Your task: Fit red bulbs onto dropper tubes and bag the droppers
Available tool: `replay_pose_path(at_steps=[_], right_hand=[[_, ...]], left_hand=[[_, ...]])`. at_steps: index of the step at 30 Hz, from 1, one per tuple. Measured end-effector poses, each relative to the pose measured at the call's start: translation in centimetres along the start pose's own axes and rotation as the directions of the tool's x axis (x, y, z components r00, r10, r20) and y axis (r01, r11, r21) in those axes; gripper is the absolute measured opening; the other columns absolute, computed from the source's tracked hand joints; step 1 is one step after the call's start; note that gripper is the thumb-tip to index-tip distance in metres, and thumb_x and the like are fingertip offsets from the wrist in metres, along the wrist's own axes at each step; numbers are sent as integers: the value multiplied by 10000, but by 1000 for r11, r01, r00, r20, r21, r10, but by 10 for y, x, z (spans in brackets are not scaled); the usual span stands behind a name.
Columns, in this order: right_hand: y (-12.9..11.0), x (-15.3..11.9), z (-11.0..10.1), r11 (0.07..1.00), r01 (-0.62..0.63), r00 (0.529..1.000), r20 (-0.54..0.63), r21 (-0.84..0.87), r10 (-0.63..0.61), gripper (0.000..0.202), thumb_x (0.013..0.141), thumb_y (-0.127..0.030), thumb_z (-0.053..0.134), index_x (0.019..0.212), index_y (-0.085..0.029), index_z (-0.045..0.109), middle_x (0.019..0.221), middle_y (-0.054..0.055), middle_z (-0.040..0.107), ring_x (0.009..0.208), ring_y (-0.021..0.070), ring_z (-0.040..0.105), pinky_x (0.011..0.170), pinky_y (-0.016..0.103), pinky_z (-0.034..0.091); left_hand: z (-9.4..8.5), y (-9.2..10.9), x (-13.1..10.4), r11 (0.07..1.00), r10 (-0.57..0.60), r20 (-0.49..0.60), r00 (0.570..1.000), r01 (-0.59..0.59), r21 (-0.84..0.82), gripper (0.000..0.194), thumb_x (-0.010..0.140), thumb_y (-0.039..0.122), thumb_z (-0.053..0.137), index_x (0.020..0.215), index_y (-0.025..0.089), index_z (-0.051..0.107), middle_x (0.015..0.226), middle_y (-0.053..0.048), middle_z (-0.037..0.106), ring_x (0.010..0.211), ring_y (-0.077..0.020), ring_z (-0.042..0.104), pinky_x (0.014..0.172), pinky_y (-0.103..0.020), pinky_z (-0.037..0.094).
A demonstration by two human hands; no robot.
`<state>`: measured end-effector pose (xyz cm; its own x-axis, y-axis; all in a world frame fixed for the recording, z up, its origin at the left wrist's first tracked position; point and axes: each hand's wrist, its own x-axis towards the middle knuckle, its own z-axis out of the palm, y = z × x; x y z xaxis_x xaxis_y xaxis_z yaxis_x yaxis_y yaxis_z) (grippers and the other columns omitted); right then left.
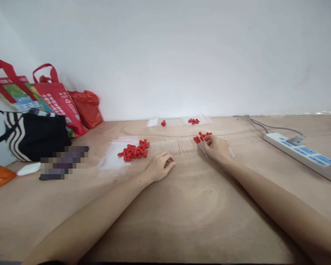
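Note:
My left hand (160, 167) rests on the table, thumb and fingers loosely curved with a gap between them and nothing visible inside. It lies just in front of a row of thin pale sticks (171, 146). To its left is a pile of small red bullet-shaped pieces (134, 151), partly over clear plastic bags (110, 158). My right hand (217, 147) has its fingertips drawn together against a smaller group of red pieces (200, 136). Whatever sits between those fingertips is hidden. More pale sticks (231, 152) show from beneath this hand.
Against the wall lie bags with red pieces (194, 121) and sticks inside. A white power strip (303, 152) with a grey cable stands at right. At left are a black striped bag (41, 136), red shopping bags (57, 99) and a pixelated dark object (66, 163).

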<state>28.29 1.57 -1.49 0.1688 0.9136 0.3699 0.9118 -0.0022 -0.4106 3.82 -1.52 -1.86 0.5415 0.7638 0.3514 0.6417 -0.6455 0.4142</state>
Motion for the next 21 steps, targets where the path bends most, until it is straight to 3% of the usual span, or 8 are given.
replay_pose_path(at_steps=[3, 9, 16, 21], right_hand=[[4, 10, 6, 993, -84, 996, 0, -81, 84, 215, 757, -335, 438, 859, -193, 563, 772, 43, 646, 772, 209, 568, 746, 337, 294], [-5, 16, 14, 975, -135, 988, 55, -174, 146, 197, 729, -342, 443, 753, -194, 571, 751, 52, 637, 782, 231, 560, 774, 389, 249], [-17, 18, 13, 955, -116, 981, 118, -272, 153, 229, 738, -257, 396, 819, -136, 573, 782, 121, 638, 777, 257, 574, 749, 400, 253], [-27, 16, 9, 933, -50, 994, 76, -356, 82, 280, 762, -269, 383, 897, -84, 545, 797, 164, 632, 762, 269, 582, 755, 414, 245]], left_hand=[[0, 0, 1, 1000, -9, 14, 1000, 9, -14, 82, 794, 226, 472, 798, 172, 533, 812, -28, 541, 739, -143, 551, 657, -264, 451], [-1, -1, 1, 1000, -7, 12, 1000, 7, -29, 95, 794, 239, 474, 801, 168, 537, 804, -28, 543, 732, -140, 553, 656, -263, 453], [-2, -2, 0, 1000, 6, 12, 1000, -5, -21, 98, 801, 236, 470, 809, 166, 539, 809, -31, 547, 727, -142, 553, 655, -267, 451], [0, -1, -1, 999, 19, -23, 1000, -18, 27, 101, 799, 241, 478, 804, 166, 546, 795, -33, 549, 736, -153, 545, 675, -284, 440]])
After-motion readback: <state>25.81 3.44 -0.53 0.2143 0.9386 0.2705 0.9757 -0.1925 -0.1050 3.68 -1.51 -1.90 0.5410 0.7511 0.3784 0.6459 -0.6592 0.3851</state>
